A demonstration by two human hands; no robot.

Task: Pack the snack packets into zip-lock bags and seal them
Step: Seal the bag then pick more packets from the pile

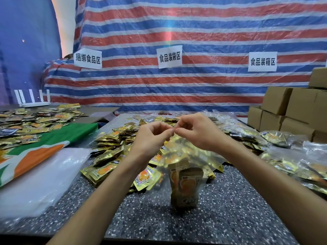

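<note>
A clear zip-lock bag (pixel 184 156) hangs above the speckled table (pixel 230 218), its bottom near the surface. Inside it stand gold snack packets (pixel 185 186) with an orange picture. My left hand (pixel 152 137) and my right hand (pixel 196 131) meet at the bag's top edge, each pinching the strip with thumb and fingertips, the fingertips almost touching. Behind and left of the bag lies a heap of loose gold snack packets (pixel 113 152).
Filled clear bags (pixel 299 160) lie at the right. Brown cardboard boxes (pixel 292 110) are stacked at the far right. A pile of empty clear bags (pixel 44 179) and a green-orange sheet (pixel 44 149) lie at the left, with more packets (pixel 35 121) beyond.
</note>
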